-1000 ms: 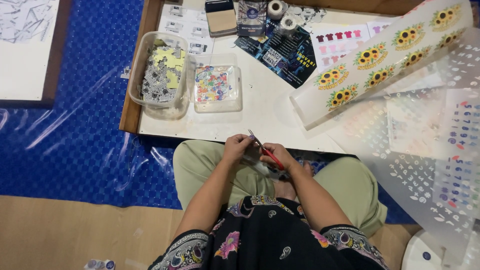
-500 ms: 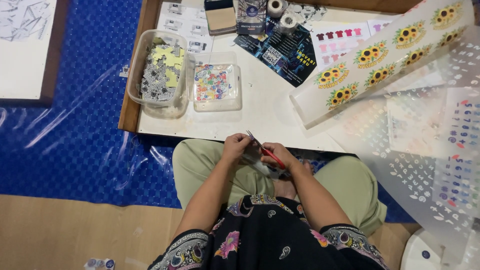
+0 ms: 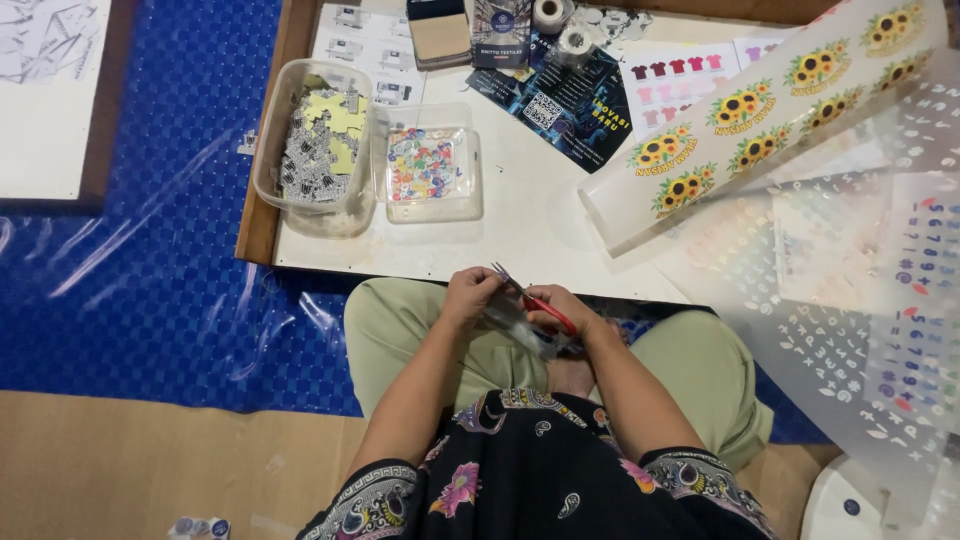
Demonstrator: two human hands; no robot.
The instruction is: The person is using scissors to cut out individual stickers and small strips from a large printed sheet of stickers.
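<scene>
two clear tubs (image 3: 312, 150) (image 3: 432, 165), two tape rolls (image 3: 548, 14) (image 3: 574, 44), one scissors (image 3: 530, 298), perhaps eight sunflower prints (image 3: 745, 108).

Clear tub of labels (image 3: 318, 150) beside clear sticker box (image 3: 428, 165); dark leaflet (image 3: 570, 100) behind.

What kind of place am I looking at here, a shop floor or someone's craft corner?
Probably a small craft or sticker-making corner on the floor. A low table carries a sunflower sticker sheet and clear tubs of cut pieces. The right hand works red-handled scissors beside the left hand.
</scene>
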